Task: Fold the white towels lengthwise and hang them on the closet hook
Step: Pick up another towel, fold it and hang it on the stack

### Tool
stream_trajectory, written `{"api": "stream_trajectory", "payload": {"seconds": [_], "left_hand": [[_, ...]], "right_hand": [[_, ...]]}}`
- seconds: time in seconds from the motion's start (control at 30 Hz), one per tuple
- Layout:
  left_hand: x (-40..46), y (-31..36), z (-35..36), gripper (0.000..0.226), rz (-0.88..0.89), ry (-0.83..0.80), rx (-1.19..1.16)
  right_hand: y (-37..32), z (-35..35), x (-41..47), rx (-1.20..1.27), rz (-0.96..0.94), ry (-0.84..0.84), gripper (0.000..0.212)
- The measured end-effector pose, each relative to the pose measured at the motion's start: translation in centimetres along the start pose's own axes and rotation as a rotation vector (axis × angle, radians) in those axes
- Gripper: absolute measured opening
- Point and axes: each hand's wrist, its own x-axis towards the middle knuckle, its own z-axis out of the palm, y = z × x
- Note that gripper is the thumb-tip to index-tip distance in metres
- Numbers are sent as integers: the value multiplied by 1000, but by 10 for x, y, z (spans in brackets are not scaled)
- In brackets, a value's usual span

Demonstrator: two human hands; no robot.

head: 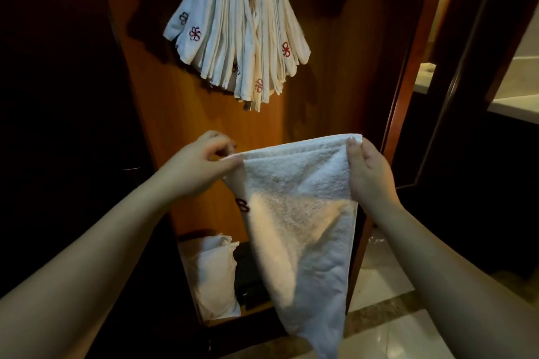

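The left hand (204,160) pinched the towel's (300,213) top left corner, fingers curled tight on the edge. The towel hung in front of the closet's wooden back panel (189,125), below the hung towels (239,26) bunched near the panel's top. The right hand (367,169) pinched the top right corner between thumb and fingers.

Low in the closet, at the left: white soft pillow-like bundle (215,274), standing on the floor of the compartment. Just right of it, dark boxy item (248,280), too dim to identify. Behind, warm brown wooden back panel (186,114). Near right: glossy pale marble floor tiles (388,326).
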Motion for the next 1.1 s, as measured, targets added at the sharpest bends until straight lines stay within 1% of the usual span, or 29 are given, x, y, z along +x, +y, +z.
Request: {"api": "stream_trajectory", "payload": {"seconds": [0.03, 0.07, 0.1, 0.13, 0.17, 0.2, 0.3, 0.37, 0.43, 0.5, 0.53, 0.57, 0.6, 0.63, 0.67, 0.7, 0.73, 0.77, 0.8, 0.87, 1.0, 1.07, 1.1], "left_hand": [[-3, 0, 3, 20, -17, 31, -252], [-5, 0, 7, 22, -24, 75, -447], [-7, 2, 11, 24, -31, 136, -578], [-9, 4, 17, 23, -37, 205, -660], [-11, 8, 23, 21, -29, 285, -671], [-14, 11, 30, 18, -8, 371, -619], [-21, 21, 51, 11, 27, 606, -389], [-25, 27, 56, 10, 36, 688, -265], [-26, 31, 50, 7, 75, 701, -164], [-25, 35, 39, 7, 107, 708, -137], [-24, 37, 33, 8, 102, 720, -177], [-23, 38, 28, 10, 78, 734, -289], [-23, 39, 25, 14, 37, 714, -465], [-24, 40, 24, 25, -36, 642, -647], [-25, 39, 25, 39, -113, 528, -769], [-27, 36, 28, 44, -166, 409, -803], [-28, 31, 32, 36, -173, 331, -791], [-29, 29, 35, 24, -162, 316, -766], [-30, 28, 36, 17, -149, 344, -750], [-32, 31, 34, 21, -135, 467, -743], [-30, 45, 35, 32, -60, 680, -584], [-28, 52, 32, 30, -21, 733, -578], [-28, 54, 29, 30, -18, 730, -588]], "right_hand": [[-4, -1, 0, -2, -10, 1, 25], [-8, -2, 0, 1, -18, 1, 24], [-11, -2, 1, 10, -22, 6, 23], [-13, -3, 2, 21, -21, 16, 24], [-15, -4, 3, 27, -11, 27, 25], [-16, -4, 4, 32, 3, 36, 27], [-18, -7, 2, 37, 20, 61, 29], [-20, -9, -1, 48, 26, 65, 29], [-24, -12, -4, 71, 33, 62, 28], [-30, -14, -4, 104, 34, 63, 27], [-34, -15, -4, 129, 31, 69, 27], [-38, -15, -3, 155, 25, 76, 28], [-43, -15, -1, 177, 14, 82, 29], [-48, -15, -1, 198, 5, 88, 32], [-52, -15, 0, 211, -4, 96, 34], [-55, -15, 0, 212, -12, 108, 37], [-56, -16, 1, 208, -18, 115, 38], [-55, -17, 1, 201, -24, 113, 37], [-53, -18, 1, 191, -26, 103, 35], [-49, -21, 2, 184, -17, 71, 33], [-54, -25, 7, 213, -7, 24, 29], [-59, -27, 11, 262, 11, 14, 29], [-60, -28, 12, 293, 33, -2, 29]]}}
